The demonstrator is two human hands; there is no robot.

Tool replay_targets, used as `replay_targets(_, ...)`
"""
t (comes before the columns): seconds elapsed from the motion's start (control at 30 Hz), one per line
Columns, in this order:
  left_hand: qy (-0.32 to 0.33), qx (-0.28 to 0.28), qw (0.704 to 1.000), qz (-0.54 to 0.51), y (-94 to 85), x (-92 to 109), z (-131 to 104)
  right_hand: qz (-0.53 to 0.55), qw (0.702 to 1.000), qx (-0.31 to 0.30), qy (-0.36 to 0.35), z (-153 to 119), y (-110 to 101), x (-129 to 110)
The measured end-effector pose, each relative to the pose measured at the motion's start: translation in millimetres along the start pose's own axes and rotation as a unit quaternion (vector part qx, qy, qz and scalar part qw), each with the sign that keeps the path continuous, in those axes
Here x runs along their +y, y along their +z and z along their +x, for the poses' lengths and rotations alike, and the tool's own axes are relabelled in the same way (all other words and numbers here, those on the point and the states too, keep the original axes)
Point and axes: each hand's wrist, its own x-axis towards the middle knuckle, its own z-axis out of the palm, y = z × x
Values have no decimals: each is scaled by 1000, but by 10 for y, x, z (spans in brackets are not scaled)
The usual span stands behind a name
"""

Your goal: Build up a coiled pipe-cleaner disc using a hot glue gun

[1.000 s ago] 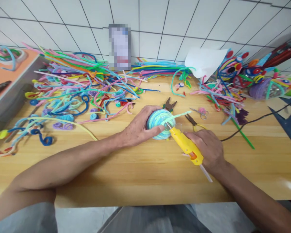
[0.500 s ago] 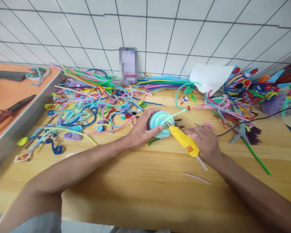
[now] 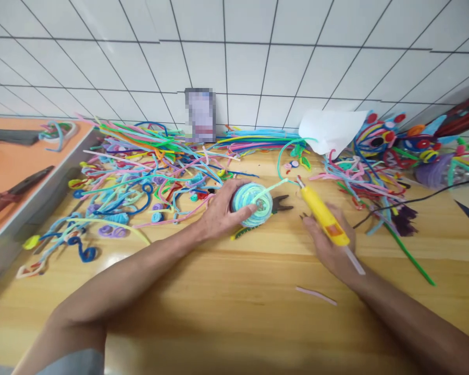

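My left hand [image 3: 223, 211] grips the left side of a round coil [image 3: 242, 200] wound in blue and pale green pipe cleaner, thumb on its face. A loose green end sticks out from the coil to the upper right. In my right hand [image 3: 330, 242] is a yellow glue gun [image 3: 323, 213] with a clear glue stick out of its back. Its nozzle points up and left, apart from the coil. Dark plier jaws [image 3: 283, 203] show just right of the coil, on the wooden table [image 3: 203, 307].
Tangled pipe cleaners [image 3: 128, 182] cover the back left. A phone [image 3: 201, 115] leans on the tiled wall. White paper [image 3: 330, 130] and colourful figures [image 3: 375, 136] stand at the back right. A black cable [image 3: 414, 194] crosses the right side. A pink strip [image 3: 316, 295] lies in front.
My right hand has drawn the glue gun away from the coil, to the right. My left hand still holds the coil. The whole view has shifted slightly.
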Motion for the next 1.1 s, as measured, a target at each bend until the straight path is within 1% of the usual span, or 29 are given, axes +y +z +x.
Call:
replay_targets(0.03, -2, -5, 1000, 5, -10, 14, -19, -6, 999, -7, 46, 22, 27, -1)
replay_targets(0.07, 3, -10, 1000, 9, -18, 27, -33, -12, 998, -17, 66, 59, 61, 5)
replay_targets(0.1, 12, -15, 1000, 13, -24, 39, -41, -18, 997, -31, 65, 108, 100, 20)
replay_targets(0.2, 38, -22, 999, 17, -30, 46, -37, -49, 996, -76, 25, 269, 233, 112)
replay_targets(0.27, 30, -22, 999, 0, -18, 22, -26, -72, 992, -102, -12, 363, 307, 189)
replay_targets(0.33, 4, -20, 999, -33, 8, -14, -22, -85, 988, -119, -42, 451, 360, 253)
replay_targets(0.4, -14, -13, 998, -64, 49, -45, -29, -97, 986, -124, -59, 551, 405, 297)
replay_targets(0.53, -13, 14, 995, -96, 136, -59, -47, -141, 980, -117, -73, 809, 555, 345)
replay_targets(0.63, -23, 25, 993, -112, 170, -48, -47, -157, 978, -118, -75, 995, 713, 356)
replay_targets(0.7, -27, 25, 992, -120, 175, -46, -45, -148, 980, -118, -67, 1075, 772, 347)
replay_targets(0.77, -27, 25, 992, -123, 177, -54, -42, -116, 987, -99, -44, 1093, 740, 318)
replay_targets(0.8, -26, 25, 992, -123, 180, -60, -39, -94, 992, -80, -23, 1073, 684, 294)
replay_targets(0.87, -23, 34, 992, -121, 191, -76, -29, -49, 998, -30, 26, 967, 501, 225)
replay_targets(0.93, -18, 52, 992, -116, 207, -88, -9, -24, 998, 12, 59, 778, 274, 140)
replay_targets(1.0, -8, 77, 991, -108, 223, -94, 14, -23, 998, 47, 47, 530, 74, 62)
replay_targets(1.07, 4, 93, 991, -100, 234, -93, 32, -37, 998, 44, -7, 278, -44, 16)
replay_targets(1.1, 9, 94, 991, -96, 236, -92, 37, -42, 998, 27, -49, 171, -68, 6)
